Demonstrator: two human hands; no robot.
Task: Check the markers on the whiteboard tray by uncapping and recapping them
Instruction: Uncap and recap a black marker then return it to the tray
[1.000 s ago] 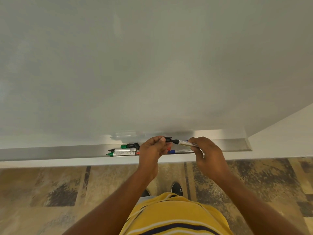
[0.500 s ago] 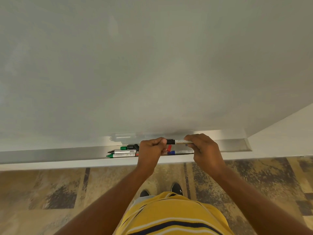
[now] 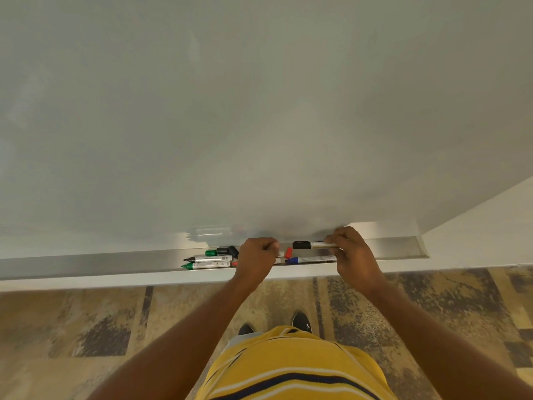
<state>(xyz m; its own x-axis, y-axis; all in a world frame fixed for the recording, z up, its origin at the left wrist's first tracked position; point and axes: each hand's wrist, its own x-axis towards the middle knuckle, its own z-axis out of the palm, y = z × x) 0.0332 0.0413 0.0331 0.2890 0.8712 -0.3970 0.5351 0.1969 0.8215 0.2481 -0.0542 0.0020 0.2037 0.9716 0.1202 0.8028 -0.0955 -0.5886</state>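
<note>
Your right hand point(image 3: 350, 252) clamps the black-capped marker point(image 3: 313, 245) level above the whiteboard tray point(image 3: 86, 262), long axis left-right with the cap pointing toward your left hand point(image 3: 257, 259), which is curled closed just apart from it over the tray's other markers point(image 3: 209, 261).

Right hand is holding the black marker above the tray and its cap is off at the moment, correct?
Not quite. In the head view the right hand does hold the black marker above the tray, but its black cap is on, not off.
</note>
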